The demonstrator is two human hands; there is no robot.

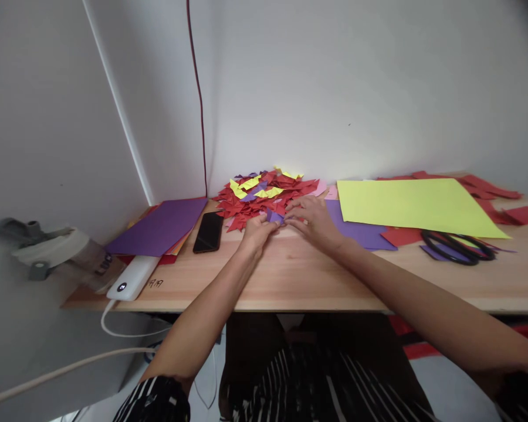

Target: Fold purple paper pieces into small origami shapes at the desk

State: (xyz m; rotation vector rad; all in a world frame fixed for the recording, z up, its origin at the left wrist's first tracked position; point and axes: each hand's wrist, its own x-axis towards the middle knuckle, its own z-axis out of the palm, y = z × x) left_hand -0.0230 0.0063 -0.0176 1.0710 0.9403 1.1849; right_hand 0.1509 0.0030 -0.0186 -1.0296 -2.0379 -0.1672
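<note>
- The left hand (257, 230) lies on the wooden worktop (290, 278) near the middle of its depth, fingers drawn together and tips pinched on a small purple folded piece (274, 217).
- The right hand (313, 220) rests just beside it, palm down, fingers slightly apart and stretched flat, their tips touching the same purple folded piece from the other side.
- That piece sits at the near edge of a pile of folded paper triangles (264, 196), mostly red with some yellow and purple, heaped against the back edge of the worktop.
- A purple sheet (361, 232) lies under the right wrist. A large yellow-green sheet (416, 205) overlaps its far side and reaches toward the right end.
- Black scissors (458, 247) lie near the front corner of the yellow-green sheet, on paper offcuts.
- Red paper scraps (488, 189) gather toward the back right corner.
- Left of the pile, a black phone (208, 232) lies flat, beside another purple sheet (161, 226) on a stack of coloured paper.
- A white power bank (132, 279) sits at the front left corner, with a white cable (123, 333) hanging off the edge.
</note>
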